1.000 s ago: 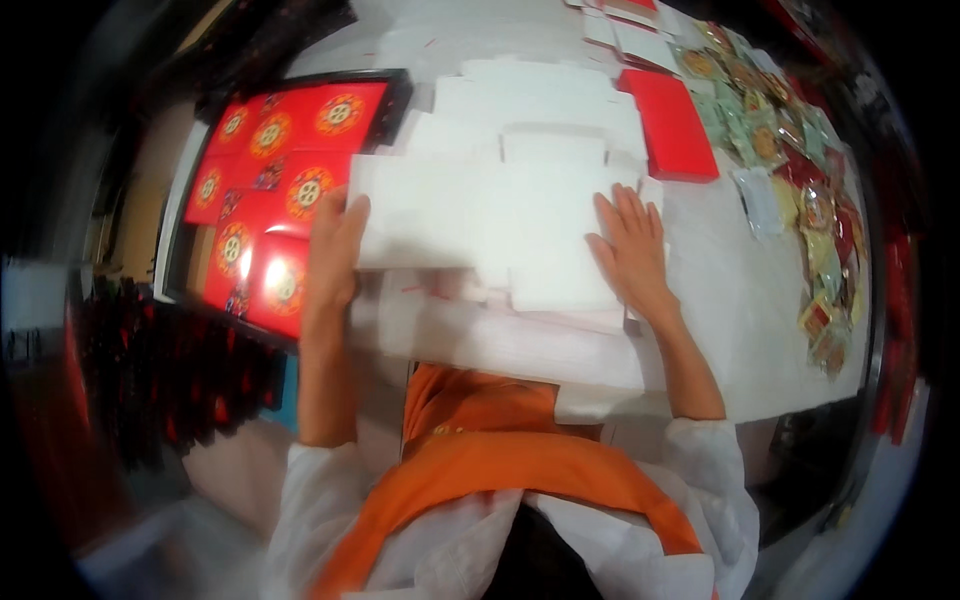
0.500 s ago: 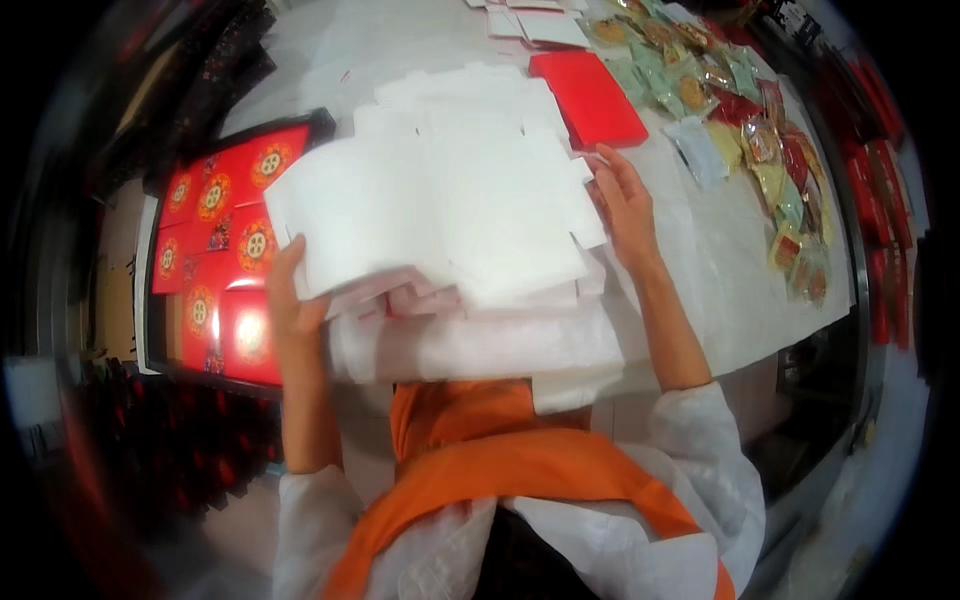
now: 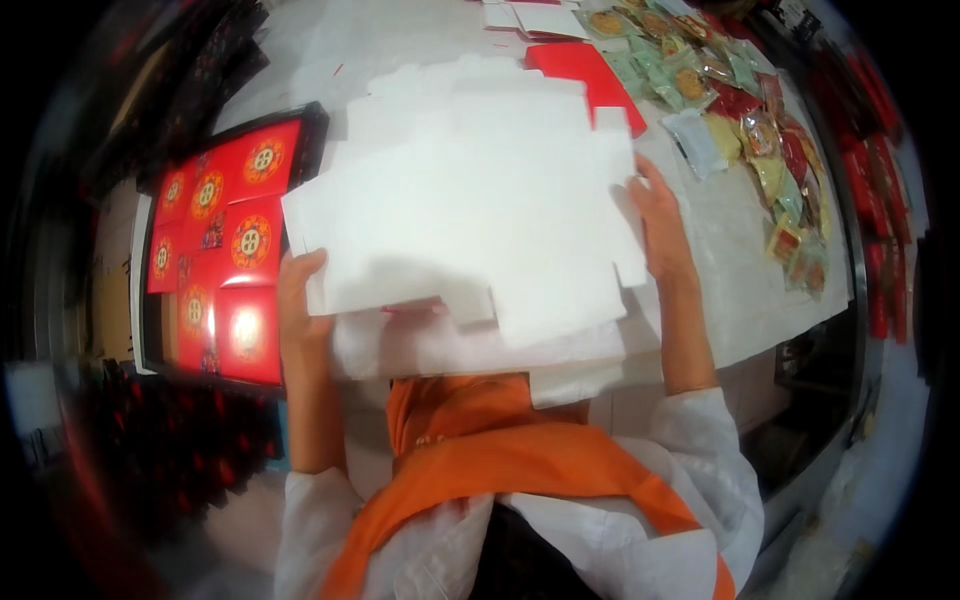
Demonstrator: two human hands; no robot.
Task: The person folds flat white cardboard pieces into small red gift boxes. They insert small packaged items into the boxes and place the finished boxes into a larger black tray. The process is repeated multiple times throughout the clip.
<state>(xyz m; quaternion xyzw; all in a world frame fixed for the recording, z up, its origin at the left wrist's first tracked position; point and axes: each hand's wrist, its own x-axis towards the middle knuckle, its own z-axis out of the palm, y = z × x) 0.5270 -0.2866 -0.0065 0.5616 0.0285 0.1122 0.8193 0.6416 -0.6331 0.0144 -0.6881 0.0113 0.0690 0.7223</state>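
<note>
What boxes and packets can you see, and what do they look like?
Flat white cardboard box sheet: held up between left hand and right hand.
Red square boxes: in a dark tray on the left, with round gold emblems.
Flat red piece: on the table beyond the sheet.
Small wrapped packets: right side of the table; green, yellow, red.
</note>
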